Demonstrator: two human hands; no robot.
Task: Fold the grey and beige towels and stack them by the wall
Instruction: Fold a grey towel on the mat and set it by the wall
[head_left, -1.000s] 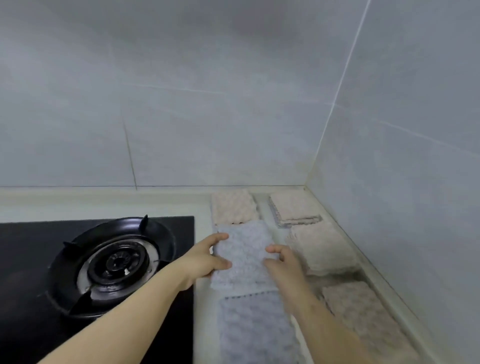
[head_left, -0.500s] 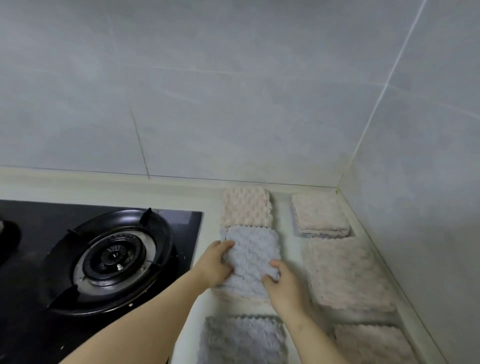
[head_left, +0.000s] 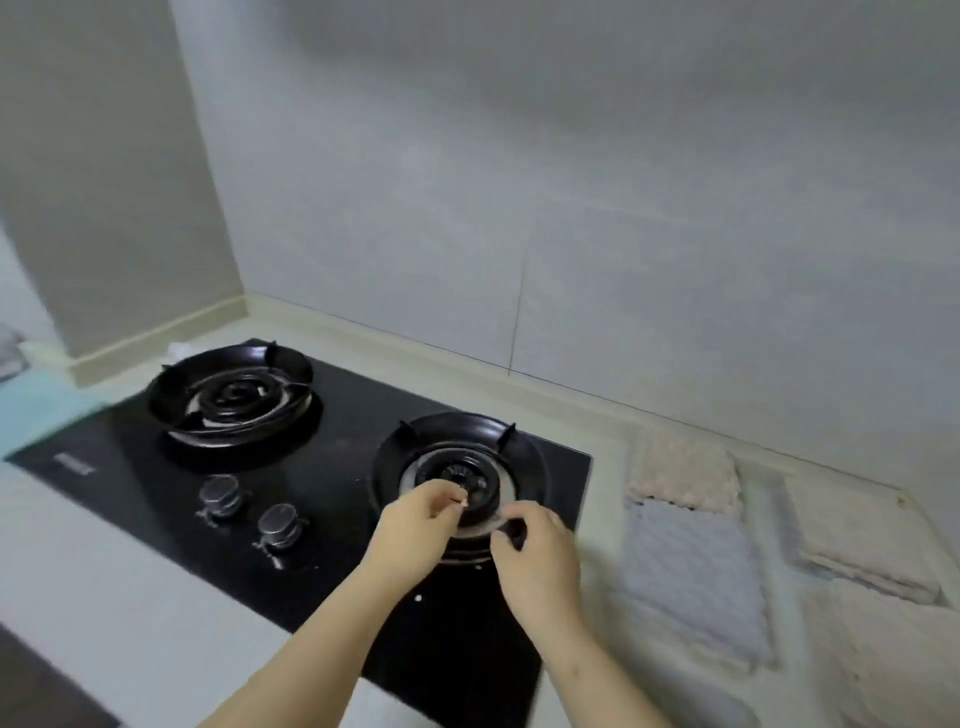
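**A:** Hand positions at this timestamp?

**B:** Both were at lower centre of the frame, over the right burner (head_left: 457, 473) of the black gas hob (head_left: 337, 467). Left hand (head_left: 415, 525): fingers curled, thumb and forefinger tips close together. Right hand (head_left: 540, 558): fingers curled inward. Motion blur, so I could not tell whether either hand pinched anything. Neither touched a towel.

**A:** Towels?

**B:** All lay on the desk (head_left: 605, 431) at the right of the frame, apart from the hands. The grey towel (head_left: 691, 577) lay flat just right of the hob. Its upper edge met a beige towel (head_left: 683, 475) lying close to the tiled wall (head_left: 623, 208). Further right was a folded beige stack (head_left: 862, 540), its layered edges visible. Another beige piece (head_left: 904, 660) sat below it at the lower right edge.

**A:** Other items?

**B:** The left burner (head_left: 234, 400) was at the upper left of the hob, with two knobs (head_left: 221, 496) (head_left: 280, 522) below it. A pale blue item (head_left: 36, 410) at the left edge was too blurred to identify.
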